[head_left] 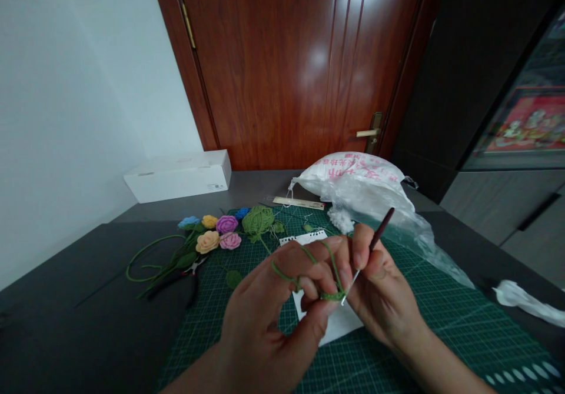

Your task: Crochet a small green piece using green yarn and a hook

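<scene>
My left hand [273, 311] is closed, with green yarn [304, 264] wound over its fingers and a small green crocheted piece [332, 295] pinched between thumb and fingertips. My right hand [379, 288] grips a crochet hook [373, 244] with a dark red handle; the metal tip touches the green piece. The yarn runs back to a green yarn ball [258, 220] on the green cutting mat [441, 323]. Under my hands lies a white notepad [339, 323].
Crocheted flowers [216, 232] in yellow, purple, pink and blue lie with green stems [150, 259] at the mat's left edge, next to small pliers [176, 279]. A white box [179, 176] sits by the wall. A plastic bag [366, 191] and a ruler [298, 203] lie at the back.
</scene>
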Demonstrator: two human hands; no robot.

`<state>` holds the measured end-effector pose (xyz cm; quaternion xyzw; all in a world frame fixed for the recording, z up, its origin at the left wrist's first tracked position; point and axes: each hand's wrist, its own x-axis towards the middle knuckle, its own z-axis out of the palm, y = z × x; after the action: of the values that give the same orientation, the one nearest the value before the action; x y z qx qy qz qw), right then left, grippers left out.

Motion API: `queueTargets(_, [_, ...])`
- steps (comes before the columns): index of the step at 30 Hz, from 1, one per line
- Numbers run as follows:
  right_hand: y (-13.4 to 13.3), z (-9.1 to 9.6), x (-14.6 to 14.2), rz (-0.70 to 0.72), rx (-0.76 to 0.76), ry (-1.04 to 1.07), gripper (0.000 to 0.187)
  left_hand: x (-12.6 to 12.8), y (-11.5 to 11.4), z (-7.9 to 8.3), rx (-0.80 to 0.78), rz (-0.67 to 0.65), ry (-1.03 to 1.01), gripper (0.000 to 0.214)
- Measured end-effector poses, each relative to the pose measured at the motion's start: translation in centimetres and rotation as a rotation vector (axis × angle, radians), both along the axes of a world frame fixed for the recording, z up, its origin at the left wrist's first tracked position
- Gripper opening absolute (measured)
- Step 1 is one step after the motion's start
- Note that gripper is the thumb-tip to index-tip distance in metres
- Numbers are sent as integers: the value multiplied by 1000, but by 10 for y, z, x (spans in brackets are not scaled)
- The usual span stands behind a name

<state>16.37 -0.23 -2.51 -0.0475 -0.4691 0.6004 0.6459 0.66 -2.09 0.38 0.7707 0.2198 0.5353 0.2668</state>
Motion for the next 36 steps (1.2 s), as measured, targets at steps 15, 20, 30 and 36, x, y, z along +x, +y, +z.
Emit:
queueTargets(15, [-1,-1,1,-27,16,-16,24,2,4,-2,-80,-64,-105,39])
queueTargets(20, [5,-2,3,-119,22,-18,22,8,13,3,-163,-46,-199,33])
queueTargets(30, [56,82,2,-322,232,31,13,24,56,86,22,-70,-269,49])
queueTargets(36, [89,114,-16,-422,391,150,10,25,85,109,226,-51,-373,51])
